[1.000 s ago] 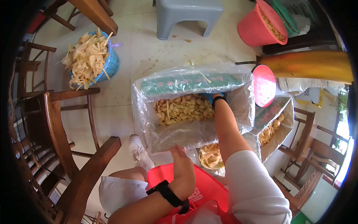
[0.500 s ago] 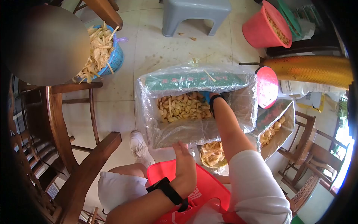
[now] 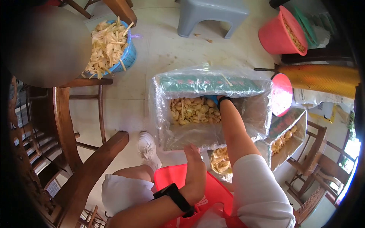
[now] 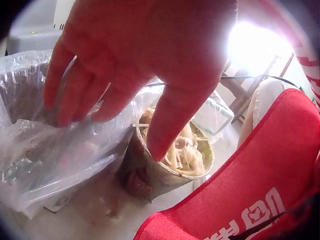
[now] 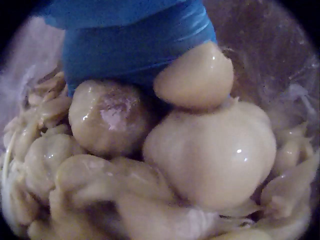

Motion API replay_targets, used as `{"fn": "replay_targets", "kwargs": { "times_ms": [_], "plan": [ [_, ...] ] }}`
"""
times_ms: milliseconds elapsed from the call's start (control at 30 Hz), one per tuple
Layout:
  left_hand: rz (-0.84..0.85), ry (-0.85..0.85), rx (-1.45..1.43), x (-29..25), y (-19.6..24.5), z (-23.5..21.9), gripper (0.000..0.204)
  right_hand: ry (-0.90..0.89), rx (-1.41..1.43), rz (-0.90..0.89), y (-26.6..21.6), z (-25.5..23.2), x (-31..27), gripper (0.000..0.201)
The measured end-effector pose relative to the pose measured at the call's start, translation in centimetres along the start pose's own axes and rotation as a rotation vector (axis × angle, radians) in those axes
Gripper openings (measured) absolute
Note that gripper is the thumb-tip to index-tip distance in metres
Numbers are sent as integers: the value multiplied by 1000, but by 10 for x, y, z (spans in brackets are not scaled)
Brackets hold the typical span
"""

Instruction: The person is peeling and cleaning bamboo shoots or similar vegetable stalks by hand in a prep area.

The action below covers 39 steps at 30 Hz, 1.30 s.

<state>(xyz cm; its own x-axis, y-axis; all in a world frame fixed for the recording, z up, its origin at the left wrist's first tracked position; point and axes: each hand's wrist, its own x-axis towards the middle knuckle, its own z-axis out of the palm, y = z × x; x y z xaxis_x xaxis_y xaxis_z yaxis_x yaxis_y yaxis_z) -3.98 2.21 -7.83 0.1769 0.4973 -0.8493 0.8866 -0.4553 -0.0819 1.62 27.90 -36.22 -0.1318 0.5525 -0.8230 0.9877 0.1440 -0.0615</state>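
Observation:
A box lined with clear plastic (image 3: 190, 141) holds peeled, pale garlic (image 3: 190, 114). The right hand (image 3: 211, 99), in a blue glove, reaches down inside it against the garlic. In the right wrist view the glove (image 5: 140, 55) touches a large bulb (image 5: 212, 155), a smaller bulb (image 5: 107, 120) and a clove (image 5: 195, 77); its fingertips are hidden. The left hand (image 3: 195, 163) is bare, at the box's near edge. Seen from the left wrist, that hand (image 4: 145, 50) has its fingers extended and spread over the plastic liner (image 4: 65, 150), holding nothing.
A bucket of peelings (image 4: 172, 175) stands beside the box, with a second lined box (image 3: 289, 142) to the right. Around them are a blue basket (image 3: 128, 57), a grey stool (image 3: 213, 11), a pink bucket (image 3: 275, 38) and wooden chairs (image 3: 97, 159). A blurred patch covers the upper left.
The head view has shifted, so the boxes and basket appear further right. The right hand stays inside the box and the left hand at its near edge. A blurred patch has come in at upper left.

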Motion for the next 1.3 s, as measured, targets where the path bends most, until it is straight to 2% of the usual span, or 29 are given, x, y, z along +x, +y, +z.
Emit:
{"fn": "replay_targets", "kwargs": {
  "times_ms": [67,133,267,333,433,467,533,567,600,633,733,833,867,900,933,1000,1033,1067,1133,1167,1267,1300],
  "plan": [
    [-42,19,-3,0,-1,1,61,6,12,6,0,0,6,84],
    [13,-51,12,-1,-5,-4,68,-2,55,0,4,-2,6,84],
    [-63,-25,18,-2,-7,-4,72,-122,362,-25,35,2,-21,86],
    [-127,22,-81,4,-5,3,57,-229,534,-34,50,10,-43,87],
    [-98,19,-148,6,0,6,56,-307,646,-86,50,22,-62,88],
    [-91,25,-144,8,3,6,56,-302,650,-78,45,17,-69,88],
    [-176,24,-93,9,6,5,54,-309,660,84,18,4,-86,101],
    [-181,28,-92,9,4,4,54,-103,654,-8,15,13,-83,80],
    [-153,7,-47,6,4,2,53,-26,644,-34,16,20,-82,79],
    [-124,-13,-2,3,4,2,52,-27,662,-42,17,25,-80,78],
    [-147,33,1,-1,8,6,51,-230,812,-33,23,32,-71,75],
    [-200,40,-20,3,13,10,52,-640,1208,26,19,21,-70,73],
    [-200,41,-18,4,15,11,52,-683,1319,95,21,18,-71,72],
    [-197,40,4,4,17,10,52,-588,1397,277,23,15,-75,63],
    [-195,39,27,4,16,9,51,-588,1396,275,20,16,-74,63],
    [-157,-15,34,0,8,-2,55,-932,1293,61,13,18,-73,76],
    [-117,-70,39,-2,6,-6,59,-902,1053,-177,-8,3,-101,82],
    [-116,-71,43,-2,7,-5,59,-903,1057,-177,-18,7,-102,82],
    [-197,19,59,2,12,1,51,-704,746,-122,-31,10,-102,78],
    [-197,20,62,4,13,2,51,-703,748,-123,-30,8,-99,78],
    [-229,23,6,8,18,9,55,-854,786,-106,-24,-2,-89,79],
    [-238,31,6,10,19,11,56,-809,739,-163,-24,-13,-96,82]
  ]
}}
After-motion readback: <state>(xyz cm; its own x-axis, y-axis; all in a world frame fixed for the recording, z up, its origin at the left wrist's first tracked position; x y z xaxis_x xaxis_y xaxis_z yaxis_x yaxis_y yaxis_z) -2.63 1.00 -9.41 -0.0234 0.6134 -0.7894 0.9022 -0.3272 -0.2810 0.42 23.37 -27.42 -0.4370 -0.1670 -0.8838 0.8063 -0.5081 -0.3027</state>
